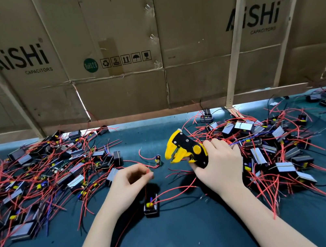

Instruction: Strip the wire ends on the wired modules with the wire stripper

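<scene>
My right hand (219, 163) grips the handles of a yellow and black wire stripper (185, 147), whose jaws point left and hold no wire. My left hand (130, 181) pinches a red wire (148, 171) between thumb and fingertips. A small black module with a yellow part (151, 207) sits on the mat just below that hand, red wires trailing from it to the right. Another small module (158, 159) lies between the hand and the stripper's jaws, with a red wire curling off it.
A dark green mat (176, 238) covers the bench. Heaps of black modules with red wires lie at the left (44, 174) and at the right (268, 145). A cardboard wall (146, 51) stands along the far edge.
</scene>
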Motion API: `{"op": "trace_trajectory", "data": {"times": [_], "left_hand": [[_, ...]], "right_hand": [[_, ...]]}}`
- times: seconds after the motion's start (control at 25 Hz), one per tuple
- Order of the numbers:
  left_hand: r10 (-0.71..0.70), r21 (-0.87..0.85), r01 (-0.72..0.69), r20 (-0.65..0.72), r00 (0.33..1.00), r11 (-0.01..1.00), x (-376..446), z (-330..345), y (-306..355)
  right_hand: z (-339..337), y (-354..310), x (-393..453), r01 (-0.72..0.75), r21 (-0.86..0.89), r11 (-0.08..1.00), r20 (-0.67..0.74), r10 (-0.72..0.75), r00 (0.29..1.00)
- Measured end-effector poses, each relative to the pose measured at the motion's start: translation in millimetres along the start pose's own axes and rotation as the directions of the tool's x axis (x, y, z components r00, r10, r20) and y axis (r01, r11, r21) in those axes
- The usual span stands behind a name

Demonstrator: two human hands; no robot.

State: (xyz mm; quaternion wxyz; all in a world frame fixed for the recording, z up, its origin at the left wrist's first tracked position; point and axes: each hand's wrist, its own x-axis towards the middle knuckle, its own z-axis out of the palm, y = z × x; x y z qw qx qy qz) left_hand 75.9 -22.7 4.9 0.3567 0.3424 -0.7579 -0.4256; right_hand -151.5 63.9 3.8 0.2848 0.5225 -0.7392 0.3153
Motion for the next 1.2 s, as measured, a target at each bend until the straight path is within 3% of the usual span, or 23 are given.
{"op": "trace_trajectory", "data": {"times": [0.08,0.2,0.28,0.36,0.44,0.52,0.6,0.72,0.8,0.88,1.0,1.08,1.12,1.16,1.2], "left_hand": [[0.035,0.059,-0.025,-0.181,0.983,0.998,1,-8,9],[0.252,0.218,-0.167,-0.457,0.853,0.961,14,-18,51],[0.360,0.185,-0.309,-0.515,0.778,0.933,28,-11,90],[0.348,0.062,-0.371,-0.513,0.785,0.927,46,17,125],[0.217,-0.167,-0.302,-0.396,0.892,0.939,62,60,154],[0.071,-0.310,-0.084,-0.053,0.996,0.947,69,100,172],[0.064,-0.194,-0.021,0.218,0.974,0.981,60,117,168],[0.274,-0.019,-0.281,0.282,0.919,0.960,38,97,148],[0.340,0.013,-0.352,0.221,0.914,0.936,29,70,130],[0.318,0.079,-0.320,0.040,0.947,0.944,28,48,107],[0.143,0.120,-0.112,-0.295,0.945,0.986,26,35,62],[0.026,0.071,0.005,-0.424,0.905,0.997,21,33,32],[0.003,0.061,0.027,-0.454,0.891,0.998,17,32,19],[-0.035,0.049,0.066,-0.470,0.882,0.997,15,31,9],[-0.046,0.039,0.075,-0.487,0.872,0.996,15,31,3]], "right_hand": [[-2,-2,-1,0.029,0.040,0.999,0.014,-0.030,0.999],[-1,-5,-3,0.102,0.014,0.995,0.087,-0.102,0.991],[1,-6,-5,0.140,-0.012,0.990,0.147,-0.137,0.980],[1,-9,-6,0.162,-0.019,0.987,0.198,-0.156,0.968],[-2,-12,-6,0.155,0.001,0.988,0.234,-0.151,0.960],[-5,-12,-6,0.134,0.031,0.990,0.251,-0.138,0.958],[-7,-8,-5,0.111,0.042,0.993,0.254,-0.118,0.960],[-8,-4,2,0.052,0.003,0.999,0.302,-0.051,0.952],[-6,-2,4,0.055,-0.058,0.997,0.374,-0.029,0.927],[-6,-1,1,0.067,-0.046,0.997,0.398,-0.043,0.916],[-12,0,-3,0.088,-0.069,0.994,0.513,-0.040,0.857],[-19,-1,0,0.113,-0.073,0.991,0.538,-0.057,0.841],[-29,-3,6,0.104,0.024,0.994,0.479,-0.103,0.872],[-38,-5,12,0.071,0.246,0.967,0.310,-0.148,0.939],[-51,-8,18,0.021,0.524,0.851,0.152,-0.118,0.981]]}}
